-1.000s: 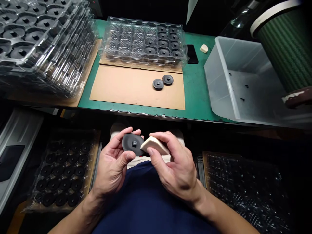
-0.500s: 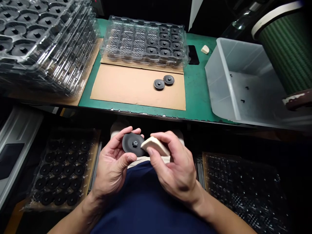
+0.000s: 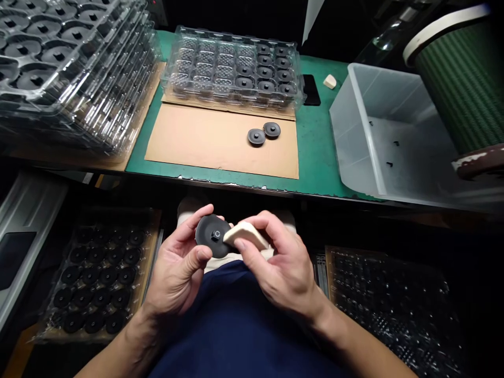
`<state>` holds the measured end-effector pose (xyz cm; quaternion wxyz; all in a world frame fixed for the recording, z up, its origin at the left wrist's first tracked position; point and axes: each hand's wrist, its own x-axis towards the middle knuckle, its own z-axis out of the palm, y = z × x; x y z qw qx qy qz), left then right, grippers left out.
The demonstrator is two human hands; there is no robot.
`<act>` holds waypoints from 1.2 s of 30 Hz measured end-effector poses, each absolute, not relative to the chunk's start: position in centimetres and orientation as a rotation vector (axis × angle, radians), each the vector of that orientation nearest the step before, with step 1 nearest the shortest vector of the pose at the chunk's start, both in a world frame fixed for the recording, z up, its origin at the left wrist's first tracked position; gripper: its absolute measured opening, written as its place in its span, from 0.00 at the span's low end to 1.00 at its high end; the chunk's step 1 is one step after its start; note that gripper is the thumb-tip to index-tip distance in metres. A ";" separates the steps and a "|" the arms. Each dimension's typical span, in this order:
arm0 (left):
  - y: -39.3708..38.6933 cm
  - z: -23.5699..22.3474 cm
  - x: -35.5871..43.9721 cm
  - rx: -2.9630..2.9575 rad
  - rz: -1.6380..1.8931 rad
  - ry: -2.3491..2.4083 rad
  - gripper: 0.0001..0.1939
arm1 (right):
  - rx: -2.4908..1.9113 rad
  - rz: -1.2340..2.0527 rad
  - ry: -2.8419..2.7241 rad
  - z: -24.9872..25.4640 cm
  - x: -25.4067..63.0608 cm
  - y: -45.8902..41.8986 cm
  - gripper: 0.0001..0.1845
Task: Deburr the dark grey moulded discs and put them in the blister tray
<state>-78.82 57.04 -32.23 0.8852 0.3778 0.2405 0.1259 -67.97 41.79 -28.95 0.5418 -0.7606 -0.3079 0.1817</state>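
Observation:
My left hand (image 3: 177, 268) grips a round black disc (image 3: 207, 233) by its rim, thumb in front and fingers behind. A small square hub stands up at the disc's centre. Between the thumb and fingers of my right hand (image 3: 281, 262) is a cream-coloured block (image 3: 248, 233), which looks like a sponge or felt pad. Its left edge meets the disc's face close to the hub. Two similar black discs, one nearer (image 3: 256, 137) and one farther (image 3: 272, 130), lie on a cardboard sheet (image 3: 197, 139) on the bench.
A clear tray (image 3: 232, 97) partly filled with discs sits behind the cardboard. Stacked filled trays (image 3: 79, 100) rise at the left. To the right are a translucent bin (image 3: 350, 131), a green cylinder (image 3: 460, 84), a black phone-like slab (image 3: 312, 90) and another cream block (image 3: 329, 81). More trays lie below the bench.
Both hands have shifted slightly left with the disc and the cream block. The disc has turned a little, and the block's edge reaches nearer its hub.

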 end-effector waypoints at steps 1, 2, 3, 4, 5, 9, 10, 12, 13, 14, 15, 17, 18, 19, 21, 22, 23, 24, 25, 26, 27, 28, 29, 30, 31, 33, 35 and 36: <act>57.1 -32.2 -78.9 0.773 0.248 0.511 0.29 | -1.832 0.397 -0.750 -28.9 -67.8 41.7 0.03; 57.1 -32.2 -78.9 0.756 0.235 0.529 0.27 | -1.835 0.413 -0.781 -28.9 -67.5 41.6 0.02; 57.2 -32.2 -79.0 0.738 0.222 0.551 0.25 | -1.818 0.463 -0.822 -28.9 -67.3 41.5 0.02; 57.2 -32.1 -79.0 0.721 0.209 0.571 0.24 | -1.796 0.510 -0.869 -28.9 -67.1 41.4 0.02; 57.2 -32.1 -79.0 0.705 0.191 0.585 0.22 | -1.787 0.525 -0.915 -29.1 -66.9 41.4 0.02; 57.2 -31.9 -79.0 0.665 0.094 0.600 0.19 | -1.889 0.255 -1.032 -29.9 -66.7 41.4 0.06; 57.2 -31.9 -78.9 0.657 0.089 0.611 0.19 | -1.909 0.247 -1.042 -29.9 -66.8 41.4 0.05; 57.2 -31.9 -78.9 0.643 0.107 0.642 0.19 | -1.909 0.359 -1.053 -29.8 -67.0 41.3 0.04; 57.2 -32.0 -78.9 0.638 0.113 0.653 0.19 | -1.899 0.440 -1.055 -29.6 -67.0 41.2 0.05; 57.3 -32.0 -78.8 0.637 0.112 0.657 0.19 | -1.892 0.499 -1.062 -29.3 -67.1 41.2 0.07; 57.3 -32.1 -78.8 0.636 0.103 0.655 0.19 | -1.904 0.517 -1.068 -29.1 -67.1 41.1 0.08; 57.3 -32.1 -78.7 0.641 0.091 0.647 0.19 | -1.978 0.435 -1.064 -28.7 -67.1 41.1 0.08; 57.3 -32.1 -78.7 0.645 0.095 0.649 0.19 | -2.007 0.397 -1.056 -28.6 -67.1 41.0 0.08; 57.3 -32.0 -78.7 0.646 0.105 0.655 0.19 | -2.015 0.400 -1.056 -28.6 -67.1 41.0 0.08; 57.4 -32.0 -78.7 0.644 0.113 0.661 0.18 | -1.988 0.478 -1.083 -28.6 -67.0 40.9 0.09; 57.4 -32.0 -78.8 0.645 0.091 0.649 0.18 | -1.979 0.495 -1.096 -28.6 -67.0 40.8 0.09; 57.5 -32.0 -78.8 0.648 0.049 0.626 0.19 | -1.985 0.475 -1.105 -28.7 -66.9 40.8 0.08; 57.5 -32.0 -78.8 0.653 -0.002 0.596 0.19 | -1.997 0.424 -1.114 -28.7 -66.9 40.8 0.06; 57.6 -32.0 -78.8 0.658 -0.052 0.562 0.20 | -2.006 0.354 -1.125 -28.8 -66.8 40.9 0.06; 57.6 -32.0 -78.8 0.661 -0.086 0.535 0.21 | -2.006 0.297 -1.141 -28.8 -66.8 40.9 0.07; 57.7 -32.0 -78.8 0.660 -0.094 0.524 0.21 | -2.002 0.263 -1.155 -28.8 -66.8 41.0 0.09; 57.7 -32.0 -78.8 0.657 -0.076 0.528 0.20 | -2.002 0.253 -1.162 -28.8 -66.8 41.0 0.09; 57.8 -32.0 -78.8 0.655 -0.046 0.543 0.20 | -2.017 0.263 -1.152 -28.8 -66.9 41.1 0.08; 57.8 -32.0 -78.8 0.657 -0.019 0.559 0.19 | -2.042 0.280 -1.130 -28.8 -66.9 41.1 0.07; 57.9 -32.1 -78.8 0.666 -0.015 0.567 0.19 | -2.067 0.301 -1.110 -28.8 -67.0 41.0 0.07; 58.1 -32.4 -78.9 0.704 -0.074 0.536 0.19 | -2.084 0.323 -1.146 -28.7 -67.0 41.0 0.08; 58.4 -32.7 -79.1 0.739 -0.177 0.469 0.20 | -2.037 0.254 -1.292 -28.7 -66.9 41.1 0.09; 58.5 -32.8 -79.2 0.747 -0.208 0.441 0.20 | -2.004 0.201 -1.359 -28.7 -66.9 41.2 0.11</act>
